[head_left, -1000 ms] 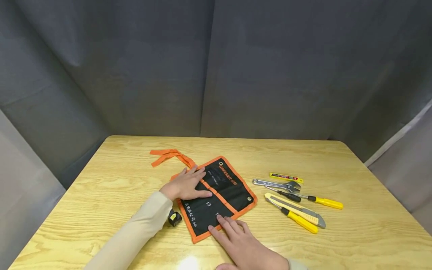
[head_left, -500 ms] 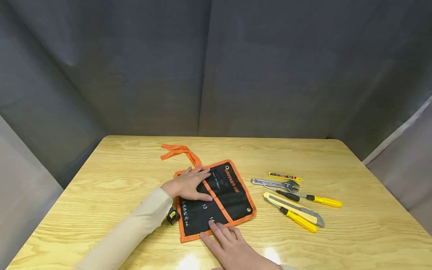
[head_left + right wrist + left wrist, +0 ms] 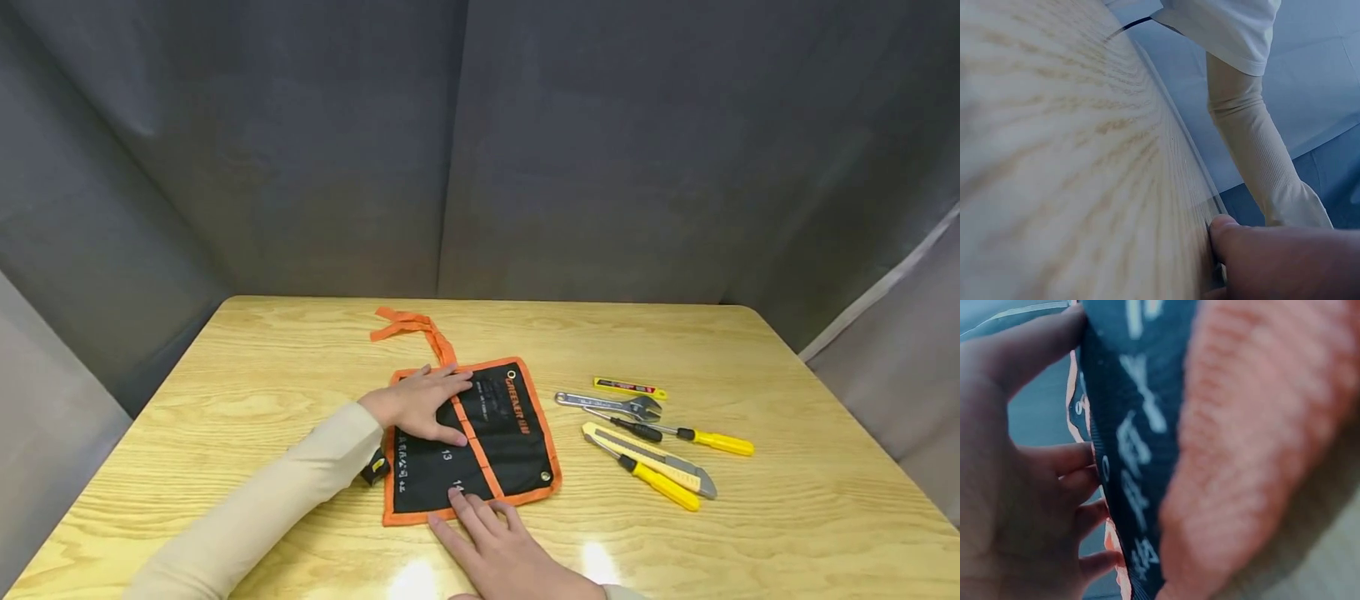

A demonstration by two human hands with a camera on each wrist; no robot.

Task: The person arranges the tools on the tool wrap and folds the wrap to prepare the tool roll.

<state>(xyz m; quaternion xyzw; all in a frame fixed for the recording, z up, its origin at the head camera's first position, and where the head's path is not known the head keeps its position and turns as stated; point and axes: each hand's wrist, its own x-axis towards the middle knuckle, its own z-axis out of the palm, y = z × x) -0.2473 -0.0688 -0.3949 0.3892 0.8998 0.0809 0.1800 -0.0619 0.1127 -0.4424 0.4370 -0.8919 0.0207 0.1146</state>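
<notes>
A black cloth tool pouch (image 3: 513, 467) with orange edging lies flat on the table in the head view, its orange ties (image 3: 431, 329) trailing off the far edge. My left hand (image 3: 422, 410) rests on its left part, fingers spread; the left wrist view shows that hand (image 3: 1016, 462) with fingertips on the cloth (image 3: 1141, 431). My right hand (image 3: 498, 542) touches the near edge with extended fingertips. In the right wrist view only part of the right hand (image 3: 1291, 259) shows, low over the wood. A black tape measure (image 3: 375, 468) is partly hidden by the left sleeve.
Right of the pouch lie an adjustable wrench (image 3: 611, 405), a yellow blade case (image 3: 628, 388), a black-handled screwdriver (image 3: 637, 429), two yellow-handled screwdrivers (image 3: 720, 442), and a yellow utility knife (image 3: 686, 473). Grey curtains (image 3: 480, 150) hang behind the wooden table (image 3: 810, 508).
The pouch has turned clockwise under both hands: its ties swung right and its near-left corner shifted left. My right hand moved slightly left with it. The tools lie in the same arrangement.
</notes>
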